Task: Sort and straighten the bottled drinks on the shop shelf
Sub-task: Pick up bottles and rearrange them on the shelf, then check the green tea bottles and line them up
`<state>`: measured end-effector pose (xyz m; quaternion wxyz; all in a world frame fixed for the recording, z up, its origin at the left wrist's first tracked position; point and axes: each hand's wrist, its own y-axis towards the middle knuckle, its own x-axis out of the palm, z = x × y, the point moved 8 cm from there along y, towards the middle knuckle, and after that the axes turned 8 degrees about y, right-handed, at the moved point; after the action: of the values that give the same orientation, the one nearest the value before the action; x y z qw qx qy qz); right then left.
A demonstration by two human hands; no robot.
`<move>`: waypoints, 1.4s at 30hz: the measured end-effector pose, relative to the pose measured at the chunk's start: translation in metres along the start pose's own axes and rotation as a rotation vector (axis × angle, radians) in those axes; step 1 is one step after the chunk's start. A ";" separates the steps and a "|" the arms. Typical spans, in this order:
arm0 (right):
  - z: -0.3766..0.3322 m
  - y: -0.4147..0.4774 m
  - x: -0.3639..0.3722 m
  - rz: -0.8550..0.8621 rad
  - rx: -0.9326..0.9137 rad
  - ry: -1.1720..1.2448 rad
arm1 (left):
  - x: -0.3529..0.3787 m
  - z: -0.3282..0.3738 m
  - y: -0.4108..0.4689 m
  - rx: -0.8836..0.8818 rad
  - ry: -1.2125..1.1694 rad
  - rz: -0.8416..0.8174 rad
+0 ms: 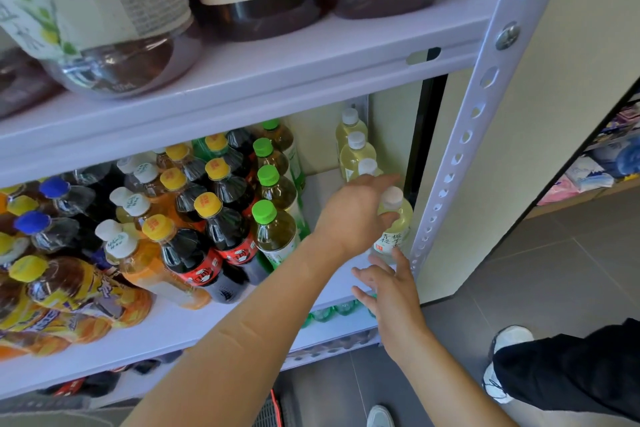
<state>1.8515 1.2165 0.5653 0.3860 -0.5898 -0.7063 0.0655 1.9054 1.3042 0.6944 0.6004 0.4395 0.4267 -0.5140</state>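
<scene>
Grey tiled floor below right, with a cream wall rising just behind the rack. Black trouser leg and white trainer at lower right. Far right, colourful packets on another low shelf.

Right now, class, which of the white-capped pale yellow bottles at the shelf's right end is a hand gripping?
The frontmost pale yellow bottle, nearest the shelf edge: the left hand wraps its neck. The three behind stand untouched.
</scene>
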 end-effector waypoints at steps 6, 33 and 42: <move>-0.006 -0.015 0.018 -0.218 -0.140 -0.417 | -0.078 -0.050 -0.076 -0.115 0.333 0.435; -0.018 -0.142 0.083 -0.765 -0.080 -0.456 | -0.104 -0.095 -0.171 -0.535 -1.325 0.388; -0.002 -0.157 0.094 -0.796 0.314 -0.208 | -0.057 -0.065 -0.178 -0.645 -1.746 0.163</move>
<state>1.7294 1.2523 0.6963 0.3930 -0.1962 -0.8950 0.0771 1.7188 1.3659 0.7170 0.8355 -0.2617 -0.0857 -0.4755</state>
